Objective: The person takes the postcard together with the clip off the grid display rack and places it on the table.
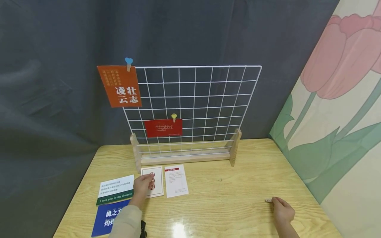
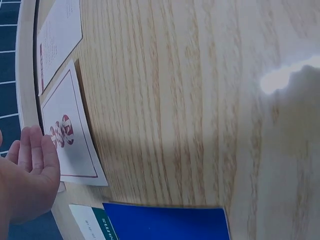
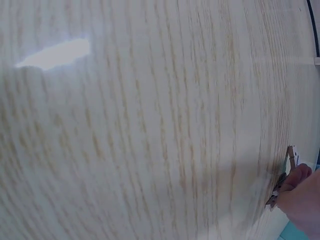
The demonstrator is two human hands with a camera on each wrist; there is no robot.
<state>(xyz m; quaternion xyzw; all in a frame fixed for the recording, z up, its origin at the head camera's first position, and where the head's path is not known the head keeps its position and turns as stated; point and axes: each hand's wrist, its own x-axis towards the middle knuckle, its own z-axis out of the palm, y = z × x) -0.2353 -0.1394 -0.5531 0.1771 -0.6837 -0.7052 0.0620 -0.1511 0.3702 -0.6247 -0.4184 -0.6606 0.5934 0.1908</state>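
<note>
My left hand (image 1: 143, 186) is at a white card (image 1: 157, 188) with a thin dark border and red round figures. In the left wrist view its fingers (image 2: 37, 150) are fairly straight and overlap the edge of that card (image 2: 82, 155). The thumb is mostly out of that view. Out to the right, low over the table, my right hand (image 1: 283, 211) pinches a small wooden clothespin (image 1: 268, 200) between thumb and fingertips. The right wrist view shows the clothespin (image 3: 291, 154) jutting past the fingers, with a light decorated piece along it.
A white wire grid (image 1: 202, 106) stands in wooden feet at the back. An orange card (image 1: 119, 79) and a red card (image 1: 163, 132) hang on it from heart-topped clips. On the table lie a text card (image 1: 176, 185), a green-and-white card (image 1: 116, 189) and a blue card (image 1: 102, 211).
</note>
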